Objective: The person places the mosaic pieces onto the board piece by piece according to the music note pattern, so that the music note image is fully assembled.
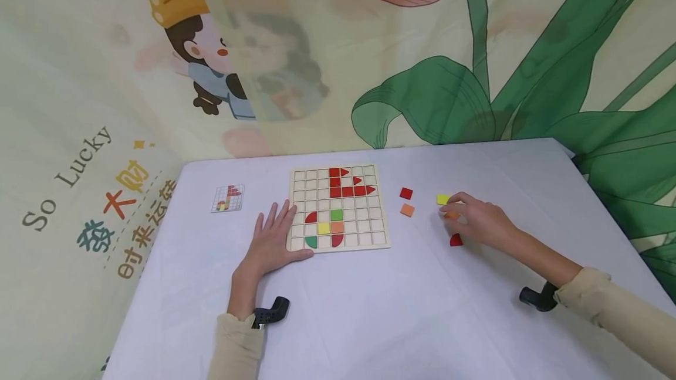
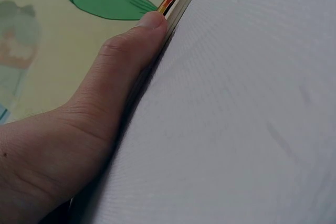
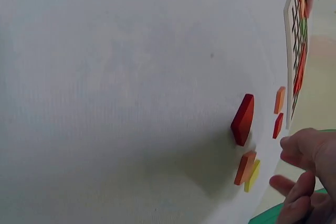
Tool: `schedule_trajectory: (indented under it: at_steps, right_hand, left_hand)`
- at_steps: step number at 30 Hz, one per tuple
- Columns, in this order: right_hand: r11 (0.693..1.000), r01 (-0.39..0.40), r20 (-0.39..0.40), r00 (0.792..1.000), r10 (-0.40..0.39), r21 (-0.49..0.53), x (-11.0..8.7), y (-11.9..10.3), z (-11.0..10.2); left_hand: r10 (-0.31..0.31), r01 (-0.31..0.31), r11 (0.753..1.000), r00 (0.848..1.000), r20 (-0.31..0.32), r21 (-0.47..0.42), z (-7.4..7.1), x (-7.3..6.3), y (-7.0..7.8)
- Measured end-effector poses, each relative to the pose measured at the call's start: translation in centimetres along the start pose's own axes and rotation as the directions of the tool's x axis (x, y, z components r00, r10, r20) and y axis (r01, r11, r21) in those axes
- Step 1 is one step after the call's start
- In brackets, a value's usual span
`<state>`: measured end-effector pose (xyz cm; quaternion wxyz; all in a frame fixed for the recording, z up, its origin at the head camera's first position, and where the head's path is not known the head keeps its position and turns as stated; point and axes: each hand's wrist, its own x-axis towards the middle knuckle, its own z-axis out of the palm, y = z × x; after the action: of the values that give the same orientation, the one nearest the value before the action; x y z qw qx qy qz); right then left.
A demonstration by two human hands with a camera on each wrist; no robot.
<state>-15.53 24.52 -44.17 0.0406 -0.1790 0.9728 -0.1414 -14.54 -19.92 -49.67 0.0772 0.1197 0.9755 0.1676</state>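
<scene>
A pale gridded board (image 1: 365,214) lies on the table, with red, green, yellow and orange tiles in some of its cells. My left hand (image 1: 270,244) rests along the board's left side with fingers spread, its thumb (image 2: 118,69) at the near left corner. Over loose tiles on the right hovers my right hand (image 1: 484,223), fingers loosely bent. Below it are a yellow tile (image 1: 442,199), an orange tile (image 1: 451,215) and a red quarter-round tile (image 1: 456,240). In the right wrist view the fingers appear apart from the tiles, and no held piece shows.
Between board and right hand lie a red square tile (image 1: 406,193) and an orange square tile (image 1: 407,210). A small card (image 1: 228,198) with a coloured grid pattern lies left of the board. A printed curtain (image 1: 317,128) hangs behind the white-covered table (image 1: 369,321).
</scene>
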Motion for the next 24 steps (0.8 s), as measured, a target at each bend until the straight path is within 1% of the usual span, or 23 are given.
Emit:
schedule_trajectory:
  at_steps: [4, 10, 13, 18, 22, 24]
  right_hand:
    - [0.999, -0.042, -0.022, 0.999, 0.041, -0.024, 0.2, 0.7, -0.1]
    - [0.998, -0.056, 0.023, 0.998, 0.056, 0.003, 0.0, 1.5, 0.2]
    - [0.999, -0.035, 0.008, 0.999, 0.034, 0.002, 0.0, 1.7, 0.6]
    - [0.999, 0.015, -0.029, 0.999, -0.016, -0.050, 0.2, 1.9, 1.3]
    - [0.998, 0.027, -0.039, 0.999, -0.029, -0.059, 0.3, 2.0, 1.6]
    - [0.998, 0.029, -0.057, 0.998, -0.032, -0.056, 0.3, 1.9, 1.6]
  left_hand:
    - [0.007, -0.007, 1.000, 1.000, -0.004, -0.001, -0.1, 0.1, 0.1]
    - [0.010, -0.010, 1.000, 1.000, 0.000, -0.006, -0.2, 0.2, 0.0]
    - [0.010, -0.010, 1.000, 1.000, -0.001, -0.007, -0.2, 0.1, -0.1]
    - [0.010, -0.010, 1.000, 1.000, -0.002, -0.006, -0.1, 0.1, -0.1]
    - [0.004, -0.005, 1.000, 1.000, -0.001, -0.006, -0.1, 0.0, 0.0]
    - [0.007, -0.007, 1.000, 1.000, -0.003, -0.014, -0.1, 0.1, 0.1]
